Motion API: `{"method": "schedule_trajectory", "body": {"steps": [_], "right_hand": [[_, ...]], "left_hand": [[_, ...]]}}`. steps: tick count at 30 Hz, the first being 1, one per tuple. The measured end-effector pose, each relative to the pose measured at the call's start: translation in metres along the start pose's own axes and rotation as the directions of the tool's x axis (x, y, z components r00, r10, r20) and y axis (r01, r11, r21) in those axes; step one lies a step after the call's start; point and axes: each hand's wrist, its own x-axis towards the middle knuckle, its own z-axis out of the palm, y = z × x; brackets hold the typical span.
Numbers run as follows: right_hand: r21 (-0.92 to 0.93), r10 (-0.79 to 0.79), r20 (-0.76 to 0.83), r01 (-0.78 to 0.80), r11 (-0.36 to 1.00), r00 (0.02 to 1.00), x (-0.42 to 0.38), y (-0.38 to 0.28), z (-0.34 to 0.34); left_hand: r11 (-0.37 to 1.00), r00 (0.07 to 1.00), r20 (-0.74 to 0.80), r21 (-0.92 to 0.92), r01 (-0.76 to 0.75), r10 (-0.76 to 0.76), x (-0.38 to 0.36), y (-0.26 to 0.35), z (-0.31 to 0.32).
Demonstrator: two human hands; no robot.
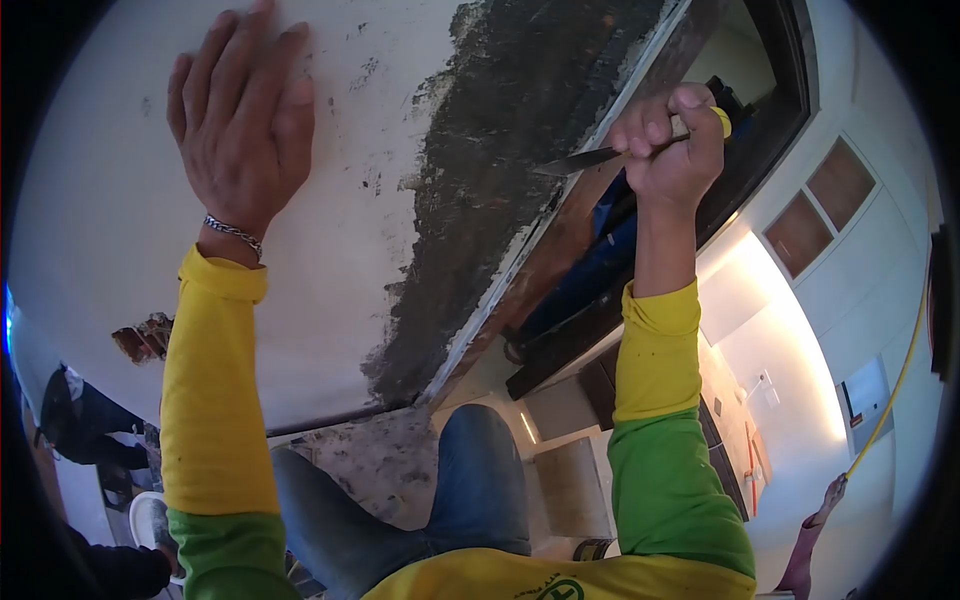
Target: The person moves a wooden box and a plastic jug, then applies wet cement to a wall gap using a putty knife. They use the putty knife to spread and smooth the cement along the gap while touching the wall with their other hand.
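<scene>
My left hand (245,130) lies flat on the white wall (330,290), fingers stretched upward, a chain bracelet at its wrist. In my right hand (675,150) is a putty knife (580,161), my fingers wrapped round its handle, whose yellow end shows past my thumb. The thin blade points left over a dark grey plaster patch (490,150) with ragged edges. That patch runs along the wall's edge beside a brown wooden door frame (520,290).
A small broken hole (143,338) showing brick is low in the wall at left. At lower right another person's hand (833,492) grips a long yellow pole (890,400). Part of another person (90,420) shows at far left. The floor (370,460) is spotted and stained.
</scene>
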Motion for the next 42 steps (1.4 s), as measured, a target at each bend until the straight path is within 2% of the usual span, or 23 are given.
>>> {"method": "schedule_trajectory", "body": {"steps": [1, 3, 4, 5, 7, 8, 9, 11, 12, 13, 15, 16, 17, 19, 20, 25, 27, 31, 34, 42], "right_hand": [[-0.003, 0.0, -0.001, 0.0, 1.0, 1.0, -0.004, 0.008, -0.002], [-0.328, 0.171, -0.121, -0.202, 0.923, 0.978, -0.024, 0.043, -0.013], [-0.229, 0.285, -0.103, -0.301, 0.926, 0.953, -0.035, 0.05, -0.009], [-0.227, 0.282, -0.092, -0.296, 0.928, 0.955, -0.036, 0.046, -0.01], [-0.019, 0.147, -0.061, -0.148, 0.989, 0.987, -0.036, 0.033, -0.01], [0.026, 0.083, -0.034, -0.083, 0.996, 0.996, -0.03, 0.026, -0.011], [0.026, 0.086, -0.037, -0.085, 0.996, 0.996, -0.03, 0.026, -0.011], [-0.114, 0.042, -0.15, -0.059, 0.992, 0.988, -0.029, 0.025, -0.009], [-0.215, 0.099, -0.197, -0.142, 0.966, 0.975, -0.037, 0.034, -0.012], [-0.217, 0.096, -0.193, -0.138, 0.966, 0.976, -0.046, 0.032, -0.009], [0.035, 0.205, -0.356, -0.207, 0.978, 0.912, -0.062, 0.03, -0.004], [0.016, 0.073, -0.309, -0.072, 0.997, 0.948, -0.062, 0.028, -0.006], [0.02, 0.078, -0.314, -0.075, 0.997, 0.946, -0.061, 0.025, -0.009], [-0.219, -0.186, -0.324, 0.117, 0.969, 0.928, -0.051, 0.01, -0.006], [-0.368, -0.199, -0.366, 0.055, 0.928, 0.909, -0.046, 0.001, -0.002], [-0.496, -0.199, -0.451, -0.059, 0.866, 0.87, -0.044, 0.007, -0.002], [-0.582, -0.151, -0.482, -0.187, 0.791, 0.863, -0.061, 0.031, -0.015], [-0.511, -0.03, -0.524, -0.286, 0.811, 0.851, -0.079, 0.037, -0.009], [-0.422, -0.167, -0.475, -0.057, 0.905, 0.864, -0.064, 0.016, -0.013], [-0.279, -0.157, -0.554, -0.005, 0.96, 0.818, -0.077, 0.003, -0.02]], "left_hand": [[1.0, 1.0, 0.001, -0.004, 0.004, -0.004, 0.0, 0.0, -0.001], [1.0, 1.0, 0.004, -0.013, 0.013, -0.013, -0.001, 0.002, -0.003], [1.0, 1.0, 0.001, -0.014, 0.022, -0.022, 0.0, 0.001, -0.002], [1.0, 1.0, -0.005, -0.004, 0.023, -0.023, 0.001, 0.0, 0.0], [1.0, 1.0, -0.014, 0.006, 0.01, -0.01, -0.002, 0.0, 0.001], [1.0, 1.0, -0.005, 0.005, 0.006, -0.006, -0.003, 0.0, 0.001], [1.0, 1.0, -0.006, 0.002, 0.001, -0.001, -0.002, -0.001, 0.002], [1.0, 1.0, -0.012, -0.002, 0.0, 0.0, -0.001, -0.001, 0.002], [1.0, 1.0, -0.016, -0.012, 0.002, -0.002, -0.001, -0.002, 0.002], [1.0, 1.0, -0.02, -0.02, 0.003, -0.003, -0.001, -0.003, 0.002], [1.0, 1.0, -0.016, -0.006, 0.01, -0.01, 0.0, -0.002, 0.002], [1.0, 1.0, 0.001, -0.001, 0.014, -0.014, -0.001, -0.001, 0.001], [1.0, 1.0, 0.007, -0.001, 0.009, -0.009, -0.002, -0.001, 0.001], [1.0, 1.0, -0.005, 0.006, 0.001, -0.001, 0.0, 0.001, 0.002], [1.0, 1.0, -0.006, 0.001, -0.001, 0.001, 0.0, 0.001, 0.001], [1.0, 1.0, -0.024, -0.028, 0.006, -0.006, 0.0, 0.0, 0.002], [1.0, 1.0, -0.022, -0.023, 0.01, -0.01, 0.0, 0.001, 0.001], [1.0, 1.0, -0.028, -0.007, 0.012, -0.012, 0.0, 0.001, 0.003], [1.0, 1.0, -0.026, -0.019, -0.001, 0.0, -0.001, 0.0, 0.002], [0.999, 1.0, -0.025, -0.039, 0.003, -0.004, -0.001, -0.003, 0.003]]}}
